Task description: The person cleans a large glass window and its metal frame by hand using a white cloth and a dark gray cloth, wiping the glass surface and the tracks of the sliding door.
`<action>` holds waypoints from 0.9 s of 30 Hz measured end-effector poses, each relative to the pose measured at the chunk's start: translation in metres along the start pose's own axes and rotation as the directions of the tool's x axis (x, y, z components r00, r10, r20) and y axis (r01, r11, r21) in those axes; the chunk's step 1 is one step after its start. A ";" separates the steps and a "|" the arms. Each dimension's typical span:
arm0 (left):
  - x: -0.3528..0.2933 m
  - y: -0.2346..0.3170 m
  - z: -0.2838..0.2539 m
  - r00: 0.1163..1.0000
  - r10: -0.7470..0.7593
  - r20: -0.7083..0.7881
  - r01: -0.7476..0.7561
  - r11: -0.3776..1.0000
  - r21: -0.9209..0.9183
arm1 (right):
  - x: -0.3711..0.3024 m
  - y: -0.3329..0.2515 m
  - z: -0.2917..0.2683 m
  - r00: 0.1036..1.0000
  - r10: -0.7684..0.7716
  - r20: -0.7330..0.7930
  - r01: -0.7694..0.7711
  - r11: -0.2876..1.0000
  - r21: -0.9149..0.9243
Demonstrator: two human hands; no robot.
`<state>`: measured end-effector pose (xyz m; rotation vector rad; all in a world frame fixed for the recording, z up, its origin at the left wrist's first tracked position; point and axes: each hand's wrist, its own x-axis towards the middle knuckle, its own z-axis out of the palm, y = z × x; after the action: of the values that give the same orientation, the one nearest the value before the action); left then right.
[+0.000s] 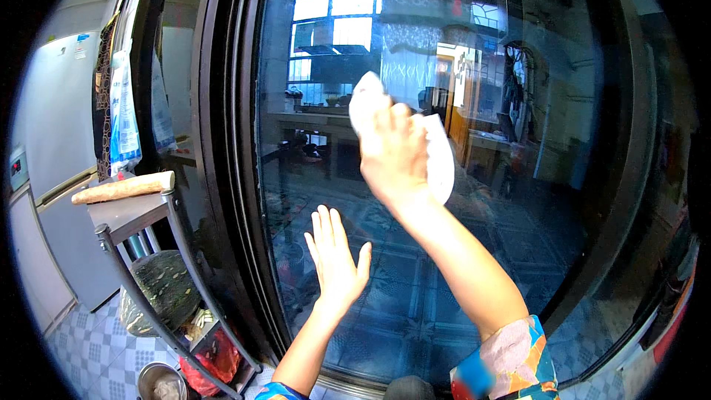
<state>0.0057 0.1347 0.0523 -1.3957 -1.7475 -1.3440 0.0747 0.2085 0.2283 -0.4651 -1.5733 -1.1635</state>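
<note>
In front of me stands a large glass door pane (444, 267) in a dark frame, full of reflections. My right hand (396, 152) is raised to the upper middle of the pane and presses a white cloth (441, 159) against the glass. The cloth sticks out on both sides of the curled fingers; its exact material I cannot make out. Lower and to the left, my left hand (337, 258) is held up with fingers stretched and thumb apart, holding nothing. Whether its palm touches the glass I cannot tell.
At the left stands a metal rack (133, 211) with a long pale brown roll-like object (124, 188) on top. Lower on it are a big green pumpkin (159, 292) and a red plastic bag (211, 363). A metal pot (161, 381) is beside it, a refrigerator (59, 118) behind.
</note>
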 end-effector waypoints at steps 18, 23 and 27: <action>-0.006 -0.017 -0.012 0.996 0.074 0.060 -0.074 0.997 -0.003 | 0.062 0.016 0.001 0.995 -0.032 -0.094 0.036 0.998 0.042; -0.008 -0.026 -0.018 0.994 0.062 0.085 -0.063 0.998 0.006 | 0.009 -0.012 0.010 0.931 -0.329 -0.158 0.355 0.917 0.181; -0.006 -0.026 -0.020 0.991 0.083 0.101 -0.086 0.996 0.027 | 0.056 0.026 0.002 0.960 -0.215 -0.181 0.221 0.975 0.017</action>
<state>-0.0203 0.1150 0.0445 -1.5248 -1.7443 -1.2162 0.0743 0.2066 0.2898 -0.1594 -1.5137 -1.3025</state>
